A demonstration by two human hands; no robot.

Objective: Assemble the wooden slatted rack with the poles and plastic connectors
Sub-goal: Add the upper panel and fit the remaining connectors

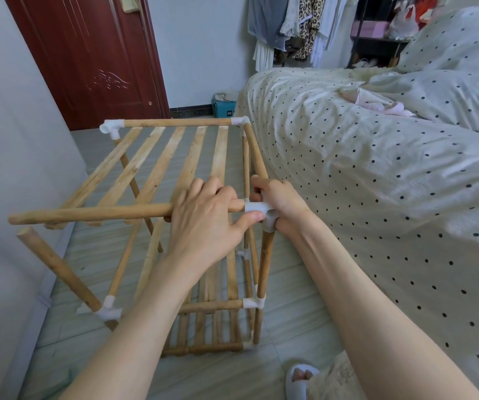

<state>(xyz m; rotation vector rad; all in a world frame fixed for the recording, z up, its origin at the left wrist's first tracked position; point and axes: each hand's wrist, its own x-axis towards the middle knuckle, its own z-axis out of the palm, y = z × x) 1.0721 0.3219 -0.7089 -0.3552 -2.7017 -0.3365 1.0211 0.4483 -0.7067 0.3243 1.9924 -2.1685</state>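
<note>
Left hand [206, 217] grips pole [88, 212] entering connector [261, 210] held by right hand [278, 203].

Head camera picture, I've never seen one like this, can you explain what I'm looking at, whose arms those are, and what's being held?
There is no machine here. The one picture comes from a camera worn on a person's head, looking forward and down, so the two bare arms are the wearer's own.

In front of them on the tiled floor stands a half-built wooden rack with flat slats, next to a bed with a dotted cover.

The left hand holds a horizontal pole in its grip, with the pole's end at a white plastic connector. The right hand holds that connector at the rack's near top corner. The pole's other end is still free, and an upright pole nearby has no connector on top.
</note>
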